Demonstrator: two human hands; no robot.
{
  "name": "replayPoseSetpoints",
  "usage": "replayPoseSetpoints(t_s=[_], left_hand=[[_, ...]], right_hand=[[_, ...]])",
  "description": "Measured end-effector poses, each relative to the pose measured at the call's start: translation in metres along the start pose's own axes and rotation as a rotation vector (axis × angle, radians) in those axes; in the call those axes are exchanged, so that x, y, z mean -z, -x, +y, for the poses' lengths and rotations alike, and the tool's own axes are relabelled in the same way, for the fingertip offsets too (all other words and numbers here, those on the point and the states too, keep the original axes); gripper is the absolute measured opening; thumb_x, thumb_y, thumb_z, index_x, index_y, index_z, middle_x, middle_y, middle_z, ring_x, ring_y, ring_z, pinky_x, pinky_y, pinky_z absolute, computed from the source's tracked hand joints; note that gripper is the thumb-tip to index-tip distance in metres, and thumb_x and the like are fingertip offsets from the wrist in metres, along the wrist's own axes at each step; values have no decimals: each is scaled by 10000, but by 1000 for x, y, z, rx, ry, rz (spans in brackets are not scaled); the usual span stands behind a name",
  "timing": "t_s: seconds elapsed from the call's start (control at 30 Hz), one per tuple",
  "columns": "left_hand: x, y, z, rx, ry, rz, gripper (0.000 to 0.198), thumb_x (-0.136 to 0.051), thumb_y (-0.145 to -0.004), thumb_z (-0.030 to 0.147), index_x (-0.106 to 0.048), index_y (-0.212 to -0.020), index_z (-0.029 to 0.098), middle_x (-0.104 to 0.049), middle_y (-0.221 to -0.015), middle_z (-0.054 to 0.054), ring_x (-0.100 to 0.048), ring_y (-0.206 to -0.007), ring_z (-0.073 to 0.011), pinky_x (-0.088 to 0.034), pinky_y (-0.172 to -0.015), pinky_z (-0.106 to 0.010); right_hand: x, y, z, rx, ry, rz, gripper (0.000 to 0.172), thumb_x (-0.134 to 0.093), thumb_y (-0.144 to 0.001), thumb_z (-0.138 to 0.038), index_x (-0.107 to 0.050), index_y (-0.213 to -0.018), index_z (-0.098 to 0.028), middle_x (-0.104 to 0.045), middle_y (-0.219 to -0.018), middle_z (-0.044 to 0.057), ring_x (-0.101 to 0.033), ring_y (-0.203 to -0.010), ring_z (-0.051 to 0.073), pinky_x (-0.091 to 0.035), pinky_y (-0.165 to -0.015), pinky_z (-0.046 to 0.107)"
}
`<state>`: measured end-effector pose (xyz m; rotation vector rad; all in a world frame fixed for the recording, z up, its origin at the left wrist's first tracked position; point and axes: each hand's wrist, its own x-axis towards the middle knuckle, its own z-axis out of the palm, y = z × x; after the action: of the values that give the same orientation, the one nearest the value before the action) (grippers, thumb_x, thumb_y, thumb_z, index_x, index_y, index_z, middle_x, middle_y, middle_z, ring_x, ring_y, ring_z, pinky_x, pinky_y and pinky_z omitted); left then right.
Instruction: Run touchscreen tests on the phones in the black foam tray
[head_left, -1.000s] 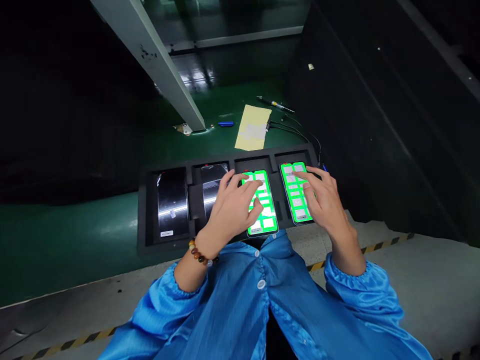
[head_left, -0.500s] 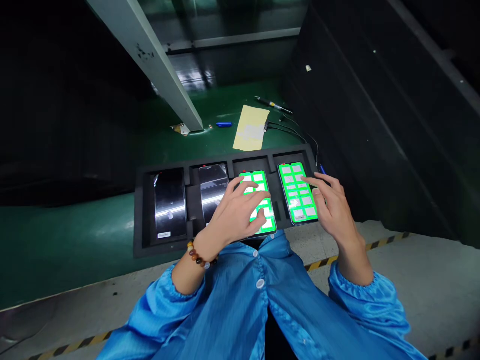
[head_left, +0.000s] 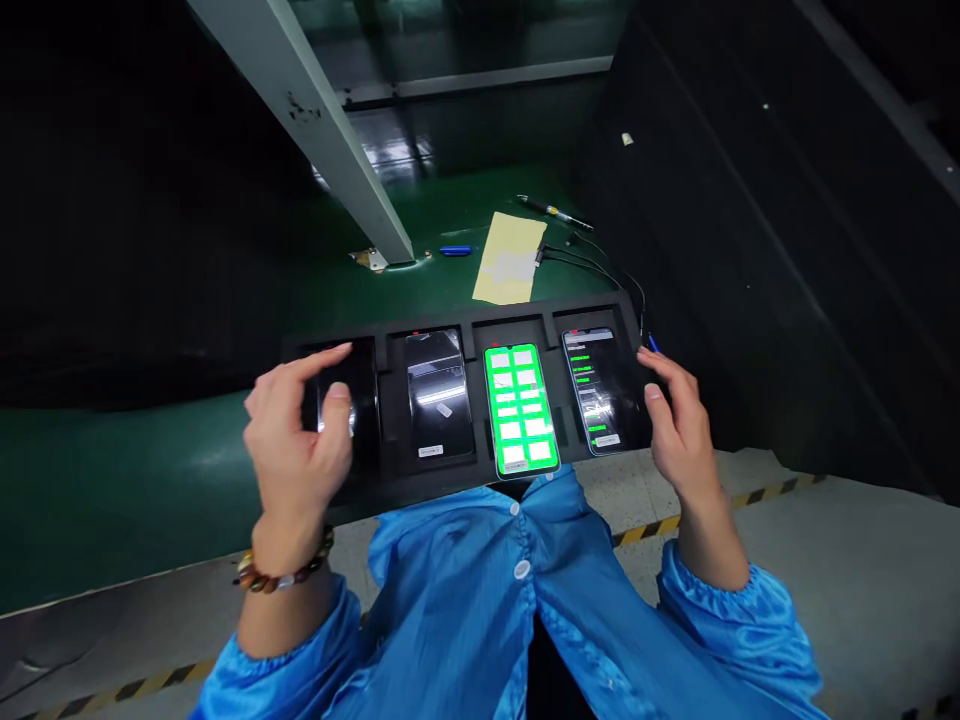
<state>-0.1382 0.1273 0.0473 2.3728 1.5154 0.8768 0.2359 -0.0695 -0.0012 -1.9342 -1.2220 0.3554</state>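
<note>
A glossy green worktop (head_left: 180, 480) carries a black four-recess tray (head_left: 508, 331); at the tray's left, the left hand (head_left: 298, 430) holds nothing, thumb and forefinger apart above a dark glass phone (head_left: 365, 420); at its right, the right hand (head_left: 681, 430), unclasped, is beside a green-text phone (head_left: 600, 395); mid-tray lie a glossy black phone (head_left: 442, 400) and a green-screened phone (head_left: 523, 410).

Far-L phone (head_left: 366, 410) partly hidden behind L hand (head_left: 298, 430); phone labels (head_left: 431, 452) too sm. to read.
</note>
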Motion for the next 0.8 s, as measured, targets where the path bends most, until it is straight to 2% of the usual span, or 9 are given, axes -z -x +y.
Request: replayPoseSetpoints(t_s=[0.1,0.23,0.33,0.43,0.5,0.63,0.67,0.73,0.8], left_hand=[[12,12,-34,87,-89,18,319,-570,-1067,363,-713,-1336,267,-765,-1384,-56,-666,-1294,-334,-513,-1172,-573],[13,24,-53,161,-148,-11,329,-536,-1061,378,-710,-1303,239,-739,-1429,-94,-647,-1362,-341,-477,-1213,-561],[9,26,-56,169,-152,-60,360,-512,-1058,371,-705,-1297,185,-708,-1459,-147,-623,-1424,-337,-424,-1259,-545],[9,27,-62,202,-127,-78,405,-515,-1055,387,-692,-1341,162,-659,-1516,-183,-578,-1482,-346,-411,-1274,-543],[10,29,-69,243,-94,-83,453,-522,-1054,401,-668,-1408,160,-640,-1539,-188,-581,-1474,-351,-443,-1253,-534],[10,34,-82,340,-33,-140,527,-532,-1064,446,-595,-1534,215,-670,-1500,-134,-657,-1346,-334,-511,-1182,-522],[10,35,-85,354,-30,-154,532,-537,-1066,453,-581,-1550,236,-672,-1494,-119,-659,-1337,-331,-513,-1176,-524],[8,34,-88,360,-32,-169,525,-543,-1072,455,-566,-1562,266,-668,-1499,-98,-650,-1349,-325,-510,-1178,-525],[6,32,-90,340,-32,-168,515,-539,-1080,444,-563,-1561,260,-670,-1495,-104,-652,-1346,-321,-513,-1176,-528]], right_hand=[[-2,-5,-24,172,85,-148,384,-464,-1138,-332,-644,-1477,-308,-695,-1527,70,-451,-1582,348,-374,-1279,649],[-18,-13,-57,316,109,-463,425,-413,-1144,-272,-603,-1519,-334,-686,-1552,28,-463,-1572,334,-338,-1284,654],[-34,-15,-72,330,129,-523,438,-403,-1149,-253,-591,-1536,-332,-680,-1560,28,-455,-1575,330,-322,-1282,658],[-37,-14,-75,343,100,-543,434,-422,-1151,-260,-588,-1542,-350,-696,-1539,24,-473,-1567,325,-313,-1286,663],[-30,-14,-67,320,53,-480,419,-444,-1150,-288,-598,-1532,-361,-686,-1551,17,-478,-1567,318,-337,-1286,642],[-5,-10,-28,70,-31,-45,378,-464,-1146,-378,-673,-1460,-348,-667,-1560,34,-516,-1545,327,-380,-1299,626],[-1,-8,-17,-5,-60,21,387,-465,-1145,-403,-674,-1466,-344,-659,-1567,43,-535,-1533,333,-383,-1303,635],[1,-4,2,-102,-130,20,419,-472,-1139,-451,-649,-1502,-339,-629,-1603,55,-535,-1542,345,-373,-1316,653],[-3,-1,12,-116,-173,-36,452,-494,-1127,-483,-621,-1534,-332,-580,-1657,62,-484,-1588,353,-342,-1339,657]])
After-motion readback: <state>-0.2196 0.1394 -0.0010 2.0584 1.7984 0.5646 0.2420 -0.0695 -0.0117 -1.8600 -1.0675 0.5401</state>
